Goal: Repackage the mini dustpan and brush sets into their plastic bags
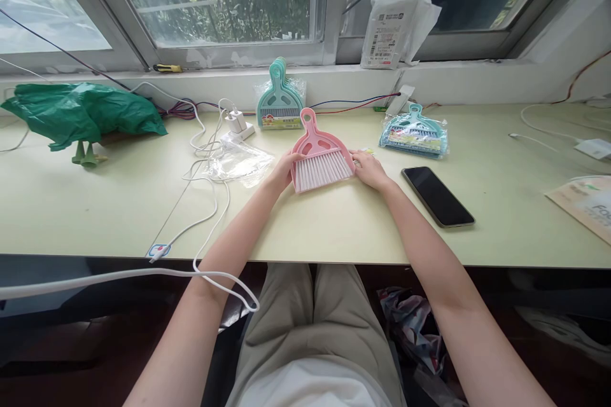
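A pale desk [334, 229] is shown beneath a window [214, 0], seen from the head camera. At far left a crumpled green plastic bag [81, 113] is laid on it; white cables [205, 159] are trailed across the left half and over the front edge. A white parcel bag [396, 22] is propped on the sill; its printed label is too small to be read. Two teal dustpan sets in clear wrappers are seen, one stood against the wall [280, 98] and one laid flat at right [414, 133]; their printed cards cannot be made out. A dark phone [438, 196] lies just beside the right forearm. At centre, a pink dustpan [319, 149] with a white-bristled brush nested in it is rested flat on the desk, handle pointed toward the window. It is flanked by both hands: the left hand [282, 170] is curled against its left edge, the right hand [370, 168] laid loosely open at its right edge, touching. An empty clear wrapper [237, 162] lies just to the left. The pan is judged best steadied by even pressure from both sides, bristles kept uncrushed. On the brown packet [585, 206] at far right, only partial lettering shows.
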`<state>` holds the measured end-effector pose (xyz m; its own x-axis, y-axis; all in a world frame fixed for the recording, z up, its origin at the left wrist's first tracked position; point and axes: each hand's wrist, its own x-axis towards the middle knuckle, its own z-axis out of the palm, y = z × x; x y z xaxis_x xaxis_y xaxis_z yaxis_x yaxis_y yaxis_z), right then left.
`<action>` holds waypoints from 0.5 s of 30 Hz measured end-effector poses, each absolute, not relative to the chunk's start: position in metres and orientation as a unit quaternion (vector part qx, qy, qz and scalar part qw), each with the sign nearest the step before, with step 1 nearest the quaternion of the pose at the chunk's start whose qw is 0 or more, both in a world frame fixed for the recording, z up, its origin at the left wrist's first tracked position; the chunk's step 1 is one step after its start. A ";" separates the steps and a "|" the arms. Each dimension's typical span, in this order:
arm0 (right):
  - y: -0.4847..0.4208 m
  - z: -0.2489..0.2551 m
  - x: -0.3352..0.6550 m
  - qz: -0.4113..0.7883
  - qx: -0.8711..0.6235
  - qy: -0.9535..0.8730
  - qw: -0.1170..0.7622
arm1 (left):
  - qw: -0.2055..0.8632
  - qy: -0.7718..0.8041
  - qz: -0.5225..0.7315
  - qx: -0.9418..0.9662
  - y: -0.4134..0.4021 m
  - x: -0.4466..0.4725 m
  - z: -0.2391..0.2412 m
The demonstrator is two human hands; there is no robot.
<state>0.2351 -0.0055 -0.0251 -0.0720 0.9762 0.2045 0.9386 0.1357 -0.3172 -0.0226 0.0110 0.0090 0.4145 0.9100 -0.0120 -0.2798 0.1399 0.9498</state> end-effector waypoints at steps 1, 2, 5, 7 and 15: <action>-0.006 -0.025 0.235 0.056 -0.667 -0.719 0.188 | 0.682 0.322 0.439 0.488 0.012 -0.023 0.009; -0.006 -0.025 0.235 0.059 -0.682 -0.704 0.188 | 0.681 0.326 0.444 0.484 0.012 -0.023 0.009; -0.006 -0.027 0.236 0.063 -0.729 -0.664 0.155 | 0.676 0.339 0.455 0.471 0.014 -0.023 0.008; -0.007 -0.028 0.237 0.068 -0.740 -0.656 0.130 | 0.673 0.343 0.462 0.464 0.015 -0.023 0.006; -0.009 -0.022 0.235 0.013 -0.749 -0.632 0.198 | 0.670 0.327 0.486 0.456 0.016 -0.025 0.005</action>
<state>0.2351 -0.0086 -0.0221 0.1996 0.9525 0.2302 0.9418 -0.1217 -0.3133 -0.0252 0.0158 0.0053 0.3133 0.9497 0.0052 -0.3530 0.1113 0.9290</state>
